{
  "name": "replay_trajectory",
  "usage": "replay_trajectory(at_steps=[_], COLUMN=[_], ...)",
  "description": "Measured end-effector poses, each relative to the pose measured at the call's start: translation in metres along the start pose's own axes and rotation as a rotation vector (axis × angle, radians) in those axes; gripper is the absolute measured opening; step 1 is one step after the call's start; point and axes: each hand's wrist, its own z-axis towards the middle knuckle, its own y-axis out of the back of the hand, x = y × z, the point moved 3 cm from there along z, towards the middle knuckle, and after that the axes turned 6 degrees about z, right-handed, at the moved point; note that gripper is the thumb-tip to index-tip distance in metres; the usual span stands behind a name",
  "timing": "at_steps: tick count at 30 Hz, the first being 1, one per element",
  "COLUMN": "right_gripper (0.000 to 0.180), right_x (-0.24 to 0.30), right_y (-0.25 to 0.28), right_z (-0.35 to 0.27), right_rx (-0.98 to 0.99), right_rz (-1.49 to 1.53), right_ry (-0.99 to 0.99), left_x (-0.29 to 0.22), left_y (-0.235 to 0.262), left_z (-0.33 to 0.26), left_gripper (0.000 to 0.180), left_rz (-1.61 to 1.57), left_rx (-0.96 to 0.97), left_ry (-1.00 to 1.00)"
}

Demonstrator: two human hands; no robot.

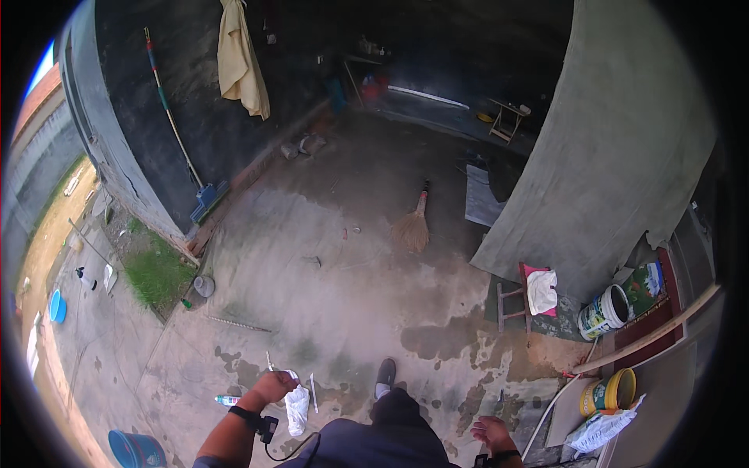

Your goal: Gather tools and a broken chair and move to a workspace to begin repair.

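At the lower left of the middle, my left hand [273,388] is closed. A crumpled white cloth [297,411] hangs from its fingers; it could also be a thin bag. A short pale stick [270,361] juts up past the same hand, and I cannot tell if it is held. Beside the cloth is a thin white strip [314,392], apparently on the floor. Near the lower edge, to the right of my legs, my right hand [491,431] holds nothing, its fingers loosely apart. A small spray can [227,400] lies left of my left wrist.
A straw broom [412,230] lies ahead on the concrete floor. To the right are a low stool [515,300] with a white cloth, a white bucket [605,312], a yellow bucket [608,392] and a hose [550,409]. A blue bucket [136,449] stands lower left.
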Motion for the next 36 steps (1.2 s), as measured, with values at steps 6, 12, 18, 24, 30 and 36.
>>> replay_trajectory(at_steps=[6, 12, 18, 24, 30, 36], right_gripper=[0.026, 0.026, 0.028, 0.038, 0.037, 0.031], right_x=[0.186, 0.357, 0.466, 0.550, 0.632, 0.722], right_y=[-0.113, -0.257, -0.356, -0.411, -0.447, -0.524], right_z=[0.104, 0.186, 0.225, 0.241, 0.254, 0.271], right_rx=[0.062, 0.264, 0.232, 0.250, 0.277, 0.125], right_rz=[-0.053, -0.141, -0.167, -0.086, 0.034, -0.030], right_ry=[0.037, 0.142, 0.040, 0.026, 0.159, 0.016], left_x=[-0.005, -0.022, -0.028, -0.068, -0.115, -0.095], left_y=[0.072, 0.155, 0.250, 0.412, 0.508, 0.527], left_z=[0.081, 0.172, 0.308, 0.425, 0.545, 0.629], left_gripper=[0.046, 0.047, 0.045, 0.042, 0.041, 0.040], left_rz=[-0.124, -0.141, -0.140, -0.044, -0.058, -0.138], left_rx=[0.014, 0.073, 0.109, -0.007, -0.004, -0.004], left_ry=[0.295, 0.439, 0.385, 0.290, 0.105, 0.196])
